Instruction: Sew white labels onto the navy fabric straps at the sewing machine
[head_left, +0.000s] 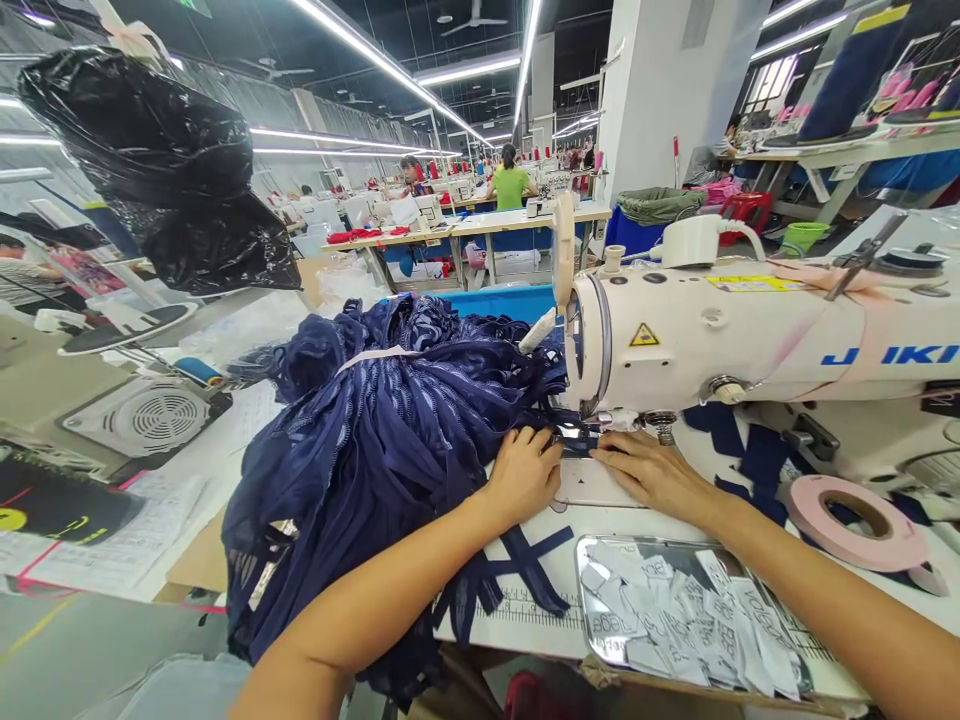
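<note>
A white sewing machine (675, 335) stands in front of me, its needle area low at its left end. Under it lies a dark navy fabric strip (576, 443), held down between my two hands. My left hand (525, 468) is closed over the strip's left side, fingers curled at the edge of a big navy bundle. My right hand (652, 472) presses its fingertips together on the strip's right end. The bundle of navy fabric strips (405, 410) spreads to the left, gathered by a pale tie (379, 355). Fingertips partly hide the strip.
A metal tray (583, 600) of white printed labels (690, 620) sits near the front edge. Pink tape roll (847, 525) and navy pieces (757, 455) lie at right. Cut navy strips (532, 570) cross a printed ruler. A black plastic bag (172, 170) hangs upper left. Other people work behind.
</note>
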